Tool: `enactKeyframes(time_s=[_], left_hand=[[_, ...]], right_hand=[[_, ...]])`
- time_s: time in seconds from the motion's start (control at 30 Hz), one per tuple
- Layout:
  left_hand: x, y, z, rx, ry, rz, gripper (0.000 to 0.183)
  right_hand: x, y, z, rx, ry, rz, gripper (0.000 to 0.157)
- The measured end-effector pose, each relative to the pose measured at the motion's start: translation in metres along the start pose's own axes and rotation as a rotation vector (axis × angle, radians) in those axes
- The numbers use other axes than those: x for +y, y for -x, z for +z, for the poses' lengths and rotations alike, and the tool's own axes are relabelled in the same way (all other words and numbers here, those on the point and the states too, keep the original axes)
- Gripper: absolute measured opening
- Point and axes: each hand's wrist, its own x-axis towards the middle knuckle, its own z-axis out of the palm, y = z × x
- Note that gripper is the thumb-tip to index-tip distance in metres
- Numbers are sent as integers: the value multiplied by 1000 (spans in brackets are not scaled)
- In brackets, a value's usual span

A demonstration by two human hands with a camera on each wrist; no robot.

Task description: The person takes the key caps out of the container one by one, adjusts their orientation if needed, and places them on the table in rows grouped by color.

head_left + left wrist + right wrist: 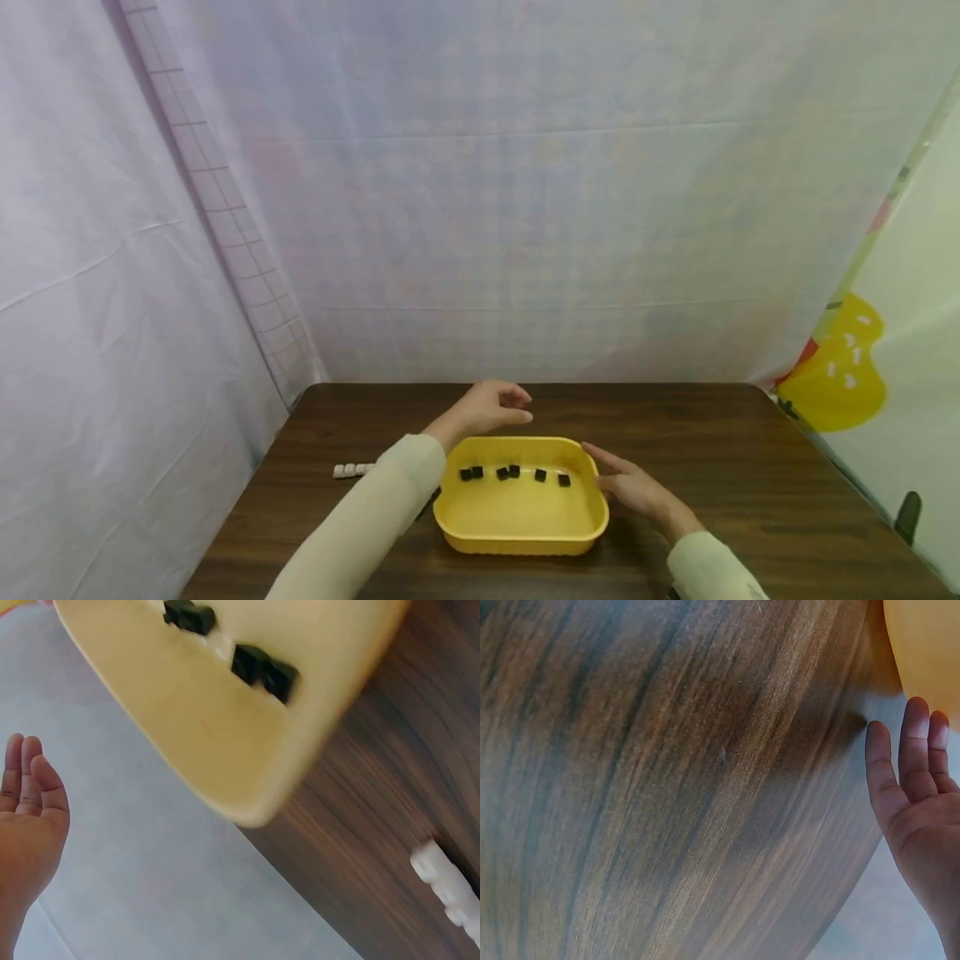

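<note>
Head view: the yellow tray sits just nearer than the left hand, its fingers loose and unladen. Left wrist view: black cubes lie upper-right of them. Right wrist view: the tray adjoins straight, unclenched fingertips of the right hand.

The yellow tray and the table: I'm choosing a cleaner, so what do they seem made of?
Yellow tray: probably plastic, smooth with a soft sheen, judging by its even colour and rounded, moulded-looking corners.
Table: wood or wood-look laminate, dark brown; streaky grain shows, but the pictures leave open which.
</note>
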Motion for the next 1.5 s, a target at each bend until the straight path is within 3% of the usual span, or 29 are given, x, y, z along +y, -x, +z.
enactKeyframes(time_s=[0.27, 0.5, 0.63, 0.83, 1.03, 1.23, 1.5], left_hand=[[11, -16, 33, -57, -44, 31, 28], [4, -25, 55, -116, -109, 58, 31], [2, -27, 62, -126, -153, 59, 30], [2, -30, 71, -155, -353, 83, 27], [1, -34, 79, -176, -468, 82, 26], [-4, -34, 87, -190, -655, 93, 26], [-8, -32, 94, -182, -715, 108, 26]], right_hand=[[-2, 1, -1, -8, 2, -11, 66], [-3, 1, 1, 9, 0, 8, 65], [-3, 0, 1, 18, 6, 1, 65], [-3, -1, 1, 37, 47, 0, 64], [-3, -1, 1, 48, 70, 3, 61], [-2, 0, 2, 38, 62, 11, 62], [-3, 0, 2, 72, 99, 15, 61]])
